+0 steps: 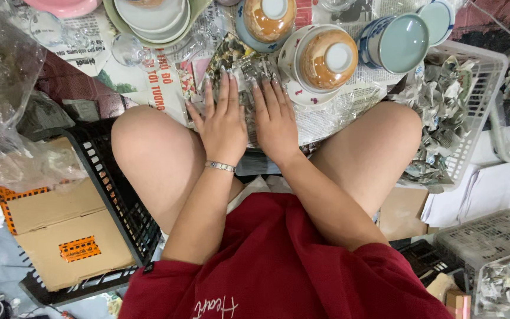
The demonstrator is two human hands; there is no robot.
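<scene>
- Head view, looking down past red shirt (278, 266) and bare knees.
- Left hand (224, 127), palm down, fingers spread flat, pressing on crumpled newspaper wrap (249, 74); nothing clasped, hand open.
- Right hand (275, 121), likewise flat and open, fingers reaching up to the glassy, faceted piece half swaddled in that wrap, fingertips touching it.
- Wrapped piece lying between the knees, on spread newsprint, just below the two overturned bowls.
- Silver bracelet (219, 166) around the left wrist.
- Best done, by the look of it, with even palm pressure, smoothing paper outward from the middle, keeping fingertips off any glass edge and folds tucked tight before lifting.
- Overturned ceramic bowl (327, 58), glossy, orange-brown outside with a white foot ring, seated on a white patterned saucer, just beside the right fingertips.
- Second overturned bowl (268, 18) of the same glaze, further up.
- Blue-and-white cup (394, 42) on its side, pale celadon inside, smooth and round.
- Stacked white plates (151, 18) top left; clear stemmed glass (126, 48) near them.
- White plastic basket (479, 82) at right, slotted walls, filled with scrunched paper wads.
- Black plastic crate (119, 201) at left, holding a flat brown cardboard box (60, 230) with orange labels.
- Crinkled clear plastic bag (1, 88) far left.
</scene>
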